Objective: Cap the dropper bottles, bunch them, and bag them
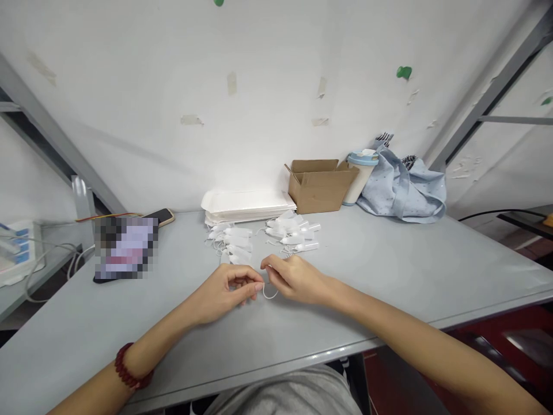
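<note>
While the left hand [233, 291] pinches a white string [270, 296] before the cardboard box [322, 187], the right hand [298, 279] pinches it too.

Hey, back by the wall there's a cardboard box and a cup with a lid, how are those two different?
The cardboard box is plain brown, while the cup is white with a light blue lid. The box stands open with its flaps up; the cup has its lid on. The box is wide and straight-sided, the cup narrow and round. Both stand on the grey table, side by side near the wall.
</note>
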Motion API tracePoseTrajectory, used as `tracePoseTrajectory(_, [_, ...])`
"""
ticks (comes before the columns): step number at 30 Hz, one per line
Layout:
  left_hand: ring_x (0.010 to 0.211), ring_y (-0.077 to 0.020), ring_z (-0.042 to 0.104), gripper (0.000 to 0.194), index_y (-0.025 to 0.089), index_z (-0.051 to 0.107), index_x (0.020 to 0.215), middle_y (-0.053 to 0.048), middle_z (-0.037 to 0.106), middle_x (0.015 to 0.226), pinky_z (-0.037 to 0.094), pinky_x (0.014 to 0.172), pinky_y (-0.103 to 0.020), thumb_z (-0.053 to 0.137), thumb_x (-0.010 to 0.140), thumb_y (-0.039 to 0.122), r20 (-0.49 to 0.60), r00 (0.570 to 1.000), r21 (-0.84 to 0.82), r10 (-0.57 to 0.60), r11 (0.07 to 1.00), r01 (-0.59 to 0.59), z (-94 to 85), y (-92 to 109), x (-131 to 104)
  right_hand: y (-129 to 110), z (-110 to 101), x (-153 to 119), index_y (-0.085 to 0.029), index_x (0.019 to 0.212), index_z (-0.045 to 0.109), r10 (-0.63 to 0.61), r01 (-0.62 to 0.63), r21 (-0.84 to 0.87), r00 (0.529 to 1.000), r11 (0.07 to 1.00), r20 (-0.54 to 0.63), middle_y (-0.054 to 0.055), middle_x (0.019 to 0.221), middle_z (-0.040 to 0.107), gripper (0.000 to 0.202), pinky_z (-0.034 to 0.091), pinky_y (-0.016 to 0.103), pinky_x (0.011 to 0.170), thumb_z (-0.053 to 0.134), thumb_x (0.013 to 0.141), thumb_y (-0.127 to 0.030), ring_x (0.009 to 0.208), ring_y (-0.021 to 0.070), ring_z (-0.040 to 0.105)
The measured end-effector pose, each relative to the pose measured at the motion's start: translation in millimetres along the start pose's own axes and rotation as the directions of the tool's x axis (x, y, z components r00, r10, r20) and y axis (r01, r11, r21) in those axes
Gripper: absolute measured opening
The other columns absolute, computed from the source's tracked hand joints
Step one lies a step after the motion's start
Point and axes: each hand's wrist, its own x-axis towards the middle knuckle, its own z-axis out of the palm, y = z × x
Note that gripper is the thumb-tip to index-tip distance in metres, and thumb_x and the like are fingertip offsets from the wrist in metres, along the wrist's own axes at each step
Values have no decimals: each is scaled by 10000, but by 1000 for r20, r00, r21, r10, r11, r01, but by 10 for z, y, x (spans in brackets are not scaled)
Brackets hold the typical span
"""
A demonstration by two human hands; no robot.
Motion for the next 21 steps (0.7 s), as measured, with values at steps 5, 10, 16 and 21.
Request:
tracePoseTrajectory(5, [569,-131,526,188,182,667,775,-10,602,642,436,564,-233,559,810,332,-10,1000,6,2,1000,-1,-1,-17,7,-3,-5,3,-129,1020,528,13,-13,1,1000,1000,1,-31,537,494,209,254,188,467,393,862,-151,432,96,363])
tracePoseTrajectory(10, [572,-128,524,181,181,666,779,-7,600,642,435,569,-230,567,810,329,-22,1000,7,2,1000,-1,-1,-26,-2,5,-1,5,-119,1012,526,28,-28,26,1000,999,-13,-38,537,474,212,240,188,463,385,856,-144,424,87,335])
tracePoseTrajectory(16, [572,-126,529,191,174,670,785,-6,600,639,436,560,-225,566,810,332,-25,1000,12,-4,1000,4,10,-38,3,3,23,-6,-133,1013,521,23,-23,26,1000,999,-14,-37,542,491,208,233,184,463,385,857,-156,426,84,324])
tracePoseTrajectory(21, [565,-117,522,194,160,666,787,2,593,625,433,551,-219,570,805,328,-9,1000,12,-1,1000,1,9,-50,12,9,29,-4,-135,1009,515,22,-21,30,999,999,-24,-43,534,486,203,224,183,462,385,853,-148,419,79,311])
